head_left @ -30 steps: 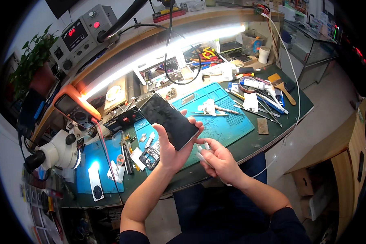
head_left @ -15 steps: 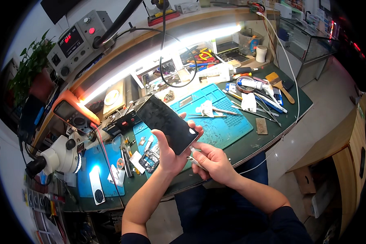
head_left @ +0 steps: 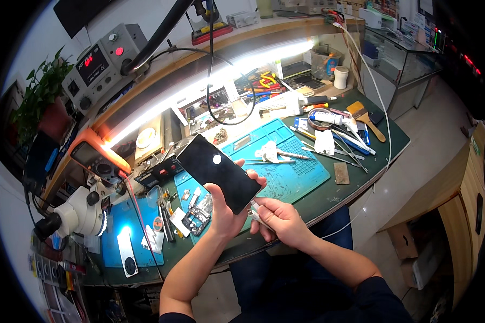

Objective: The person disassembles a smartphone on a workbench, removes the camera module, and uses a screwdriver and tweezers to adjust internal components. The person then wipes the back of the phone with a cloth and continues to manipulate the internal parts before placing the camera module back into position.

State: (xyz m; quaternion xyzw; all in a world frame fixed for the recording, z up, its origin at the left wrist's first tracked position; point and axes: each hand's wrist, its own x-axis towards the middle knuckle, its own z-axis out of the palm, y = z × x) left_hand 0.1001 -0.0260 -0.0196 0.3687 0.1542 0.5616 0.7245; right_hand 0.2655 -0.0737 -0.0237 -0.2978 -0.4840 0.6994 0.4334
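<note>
We have a black phone (head_left: 221, 180) in our left hand (head_left: 227, 218), thumb and fingers clamped round its sides, held above the counter (head_left: 381, 153) toward its near edge. Our right hand (head_left: 283, 220) pinches a white cable plug (head_left: 255, 205) at the phone's lower end, so lining the two up looks done; we cannot tell whether the plug is fully seated, and the phone's dark face shows no sign of power yet.

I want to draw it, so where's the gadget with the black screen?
In the head view, the gadget is near the middle, in the left hand, with the right hand close to its lower-right end and the big blue mat beyond.
</note>
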